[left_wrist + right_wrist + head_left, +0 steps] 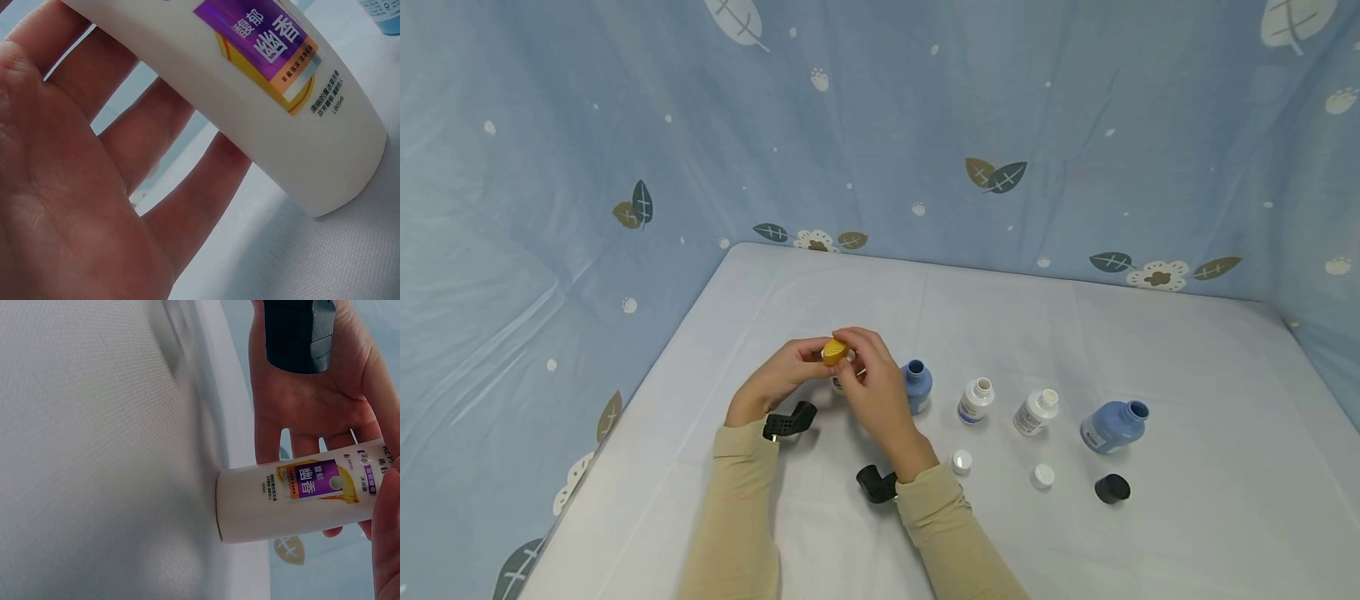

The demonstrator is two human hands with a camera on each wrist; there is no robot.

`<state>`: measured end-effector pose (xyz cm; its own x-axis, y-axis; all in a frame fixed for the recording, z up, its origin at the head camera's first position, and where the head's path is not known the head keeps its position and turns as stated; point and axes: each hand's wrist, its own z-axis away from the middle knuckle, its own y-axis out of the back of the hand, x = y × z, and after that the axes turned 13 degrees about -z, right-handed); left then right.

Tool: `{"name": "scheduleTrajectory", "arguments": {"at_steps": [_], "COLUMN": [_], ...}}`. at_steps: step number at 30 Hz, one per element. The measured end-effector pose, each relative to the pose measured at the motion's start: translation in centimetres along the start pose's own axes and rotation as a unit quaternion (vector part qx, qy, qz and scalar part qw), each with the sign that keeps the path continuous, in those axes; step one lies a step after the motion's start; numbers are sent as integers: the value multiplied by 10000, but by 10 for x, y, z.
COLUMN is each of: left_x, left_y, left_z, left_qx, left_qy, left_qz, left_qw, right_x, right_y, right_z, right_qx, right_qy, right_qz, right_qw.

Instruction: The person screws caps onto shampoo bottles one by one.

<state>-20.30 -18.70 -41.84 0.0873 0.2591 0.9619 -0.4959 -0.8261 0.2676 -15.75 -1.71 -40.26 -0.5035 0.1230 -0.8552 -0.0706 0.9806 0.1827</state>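
Note:
A white body wash bottle (294, 503) with a purple and yellow label stands between both hands, its base at the white table. My left hand (782, 371) holds its upper part; in the left wrist view, the left fingers (150, 131) lie behind the bottle. The yellow cap (834, 352) shows between the fingertips of both hands. The right hand (880, 392) pinches the cap with thumb and fingers from the right. In the head view, that hand hides most of the bottle.
Right of the hands stand an uncapped blue bottle (918, 387), two uncapped white bottles (976, 402) and another uncapped blue bottle (1112, 426). In front lie a white cap (961, 462), a second white cap (1042, 477) and a black cap (1112, 488). A blue curtain (880, 125) borders the table.

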Motion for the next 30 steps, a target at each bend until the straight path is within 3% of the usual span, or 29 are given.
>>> {"name": "scheduleTrajectory", "arguments": {"at_steps": [30], "left_x": [-1], "left_y": [-2], "left_z": [0], "left_qx": [93], "left_qy": [-6], "left_qz": [-88], "left_qw": [9999], "right_x": [1], "right_y": [1], "right_z": [0], "right_qx": [387], "right_qy": [-87], "right_qz": [55], "right_qw": [9992]}}
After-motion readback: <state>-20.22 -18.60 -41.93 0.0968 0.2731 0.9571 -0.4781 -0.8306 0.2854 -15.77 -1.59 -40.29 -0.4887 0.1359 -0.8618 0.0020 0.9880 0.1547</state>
